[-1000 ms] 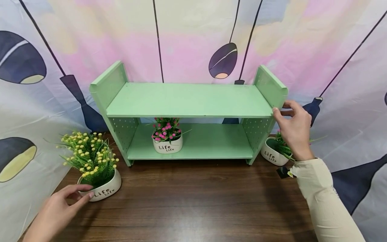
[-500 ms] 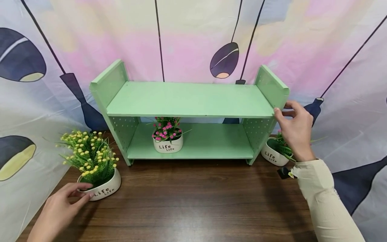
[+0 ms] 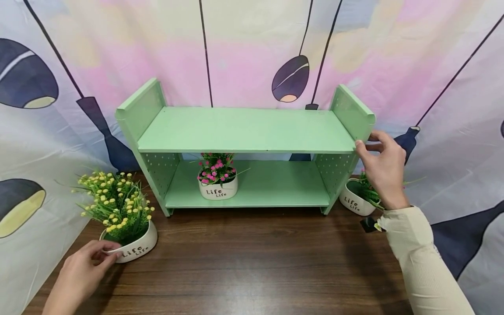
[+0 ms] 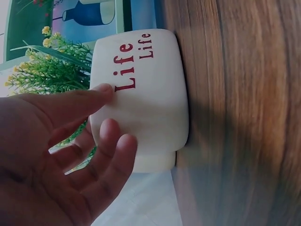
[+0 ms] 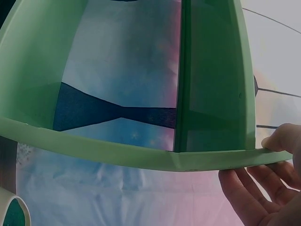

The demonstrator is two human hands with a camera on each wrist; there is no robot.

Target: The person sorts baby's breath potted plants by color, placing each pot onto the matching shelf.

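In the head view my left hand point(image 3: 80, 269) is at the near rim of a white oval flowerpot point(image 3: 143, 246) with yellow artificial flowers point(image 3: 114, 197), at the table's left. Its thumb lies on the outer wall beside the red "Life" lettering, and its index finger reaches over the rim. The left wrist view shows the pot point(image 4: 150, 103) upright on the wood, two other fingertips near its wall. My right hand point(image 3: 383, 164) grips the right side panel of a green two-tier shelf point(image 3: 248, 131). Thumb inside and fingers outside, it pinches the panel's edge point(image 5: 211, 160).
A white pot point(image 3: 218, 191) with pink flowers stands on the lower shelf board, left of its middle. Another white pot point(image 3: 356, 201) sits on the table point(image 3: 252, 253) right of the shelf, partly behind my right wrist. A printed curtain point(image 3: 252, 26) hangs behind and at both sides.
My left index finger and thumb have closed in on the pot's rim. The right hand keeps its grip on the shelf, and the pots stay in place.
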